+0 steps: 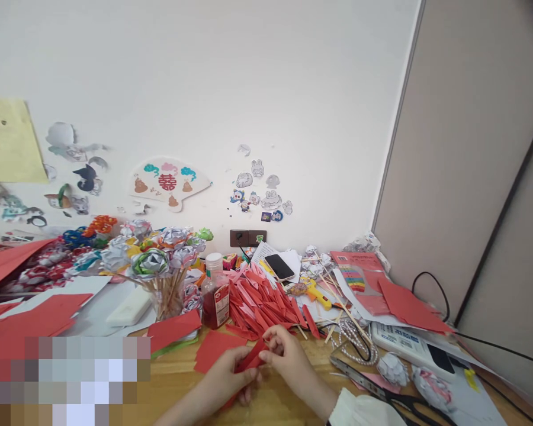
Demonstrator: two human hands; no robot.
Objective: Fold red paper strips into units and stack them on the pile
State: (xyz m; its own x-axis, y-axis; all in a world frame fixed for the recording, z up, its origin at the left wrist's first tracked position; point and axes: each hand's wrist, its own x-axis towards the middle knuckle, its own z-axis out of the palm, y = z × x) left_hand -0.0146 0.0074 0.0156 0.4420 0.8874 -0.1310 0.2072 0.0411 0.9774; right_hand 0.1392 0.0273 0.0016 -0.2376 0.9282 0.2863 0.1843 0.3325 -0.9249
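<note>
Both hands meet over the front of the wooden table, closed on one piece of red paper (250, 358) that looks folded into a narrow strip. My left hand (231, 374) grips its lower left side, the thumb lying along it. The fingers of my right hand (288, 358) pinch its upper right end. Just behind them rises a heap of folded red paper strips (262, 302). Flat red paper sheets (215, 349) lie beside my left hand. Part of the held paper is hidden by the fingers.
A red-filled bottle (215, 299) and a cup of sticks with paper flowers (166, 302) stand left of the heap. To the right are a yellow glue gun (317, 293), a bead string (355, 343), scissors (382, 390) and crumpled paper balls (393, 370). A phone (279, 267) lies behind.
</note>
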